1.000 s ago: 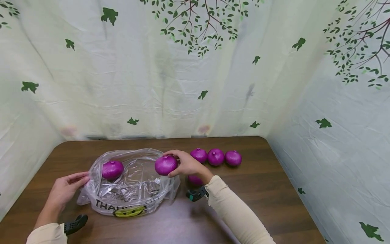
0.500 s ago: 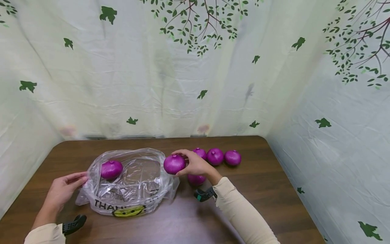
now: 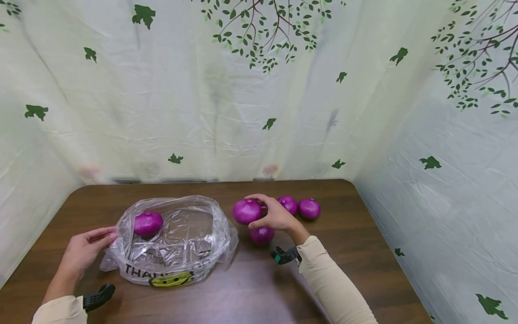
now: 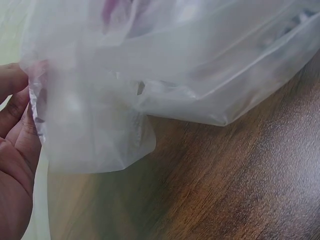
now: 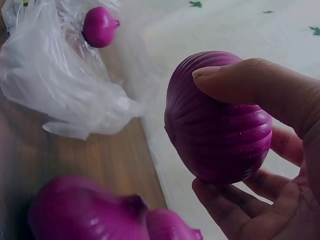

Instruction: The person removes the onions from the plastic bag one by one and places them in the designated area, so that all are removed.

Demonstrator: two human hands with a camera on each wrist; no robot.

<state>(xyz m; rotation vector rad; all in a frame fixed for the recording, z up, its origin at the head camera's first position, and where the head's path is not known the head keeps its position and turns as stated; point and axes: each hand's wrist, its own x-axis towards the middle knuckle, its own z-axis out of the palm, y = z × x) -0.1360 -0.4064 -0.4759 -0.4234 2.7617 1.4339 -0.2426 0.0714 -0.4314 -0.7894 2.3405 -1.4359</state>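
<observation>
My left hand point(image 3: 84, 252) pinches the left rim of a clear plastic bag point(image 3: 202, 265), which lies with its mouth spread wide on the table. Inside the bag, at its left, sits a purple onion point(image 3: 148, 223). To the right of the bag, my right hand point(image 3: 279, 216) grips another red onion point(image 3: 246, 211) between thumb and fingers. The right wrist view shows this held onion point(image 5: 220, 120) raised off the table, the thumb across it. Just below that hand stands an onion point(image 3: 261, 235); one behind the hand is mostly hidden.
Two more onions point(image 3: 309, 209) point(image 3: 287, 204) stand in the back row to the right of my right hand. The brown wooden table point(image 3: 344, 252) ends at a pale curtain point(image 3: 226, 112) with leaf prints, which also hangs along both sides.
My right hand has moved right with its onion, from over the bag's right rim to beside the other onions. The left hand still pinches the bag at the same spot.
</observation>
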